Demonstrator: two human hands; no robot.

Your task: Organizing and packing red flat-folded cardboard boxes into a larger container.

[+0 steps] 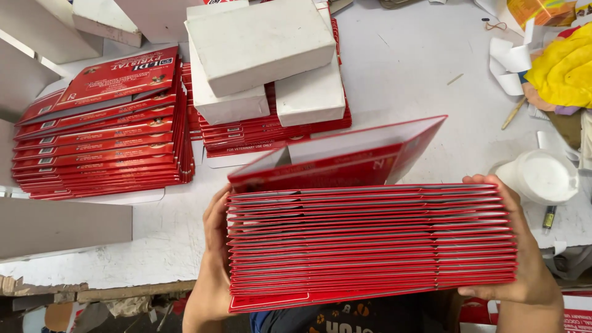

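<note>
Between my two hands I hold a thick fanned stack of flat red carton blanks, edges up, just above the table's near edge. My left hand presses the stack's left end, palm inward. My right hand clamps the right end, fingers curled over the top. The rearmost blank tilts up and back, showing its red face and white inside.
A fanned pile of the same red blanks lies at the left. White blocks weigh down another red pile at centre back. A white cup, yellow cloth and paper scraps sit at the right. Grey boards line the left edge.
</note>
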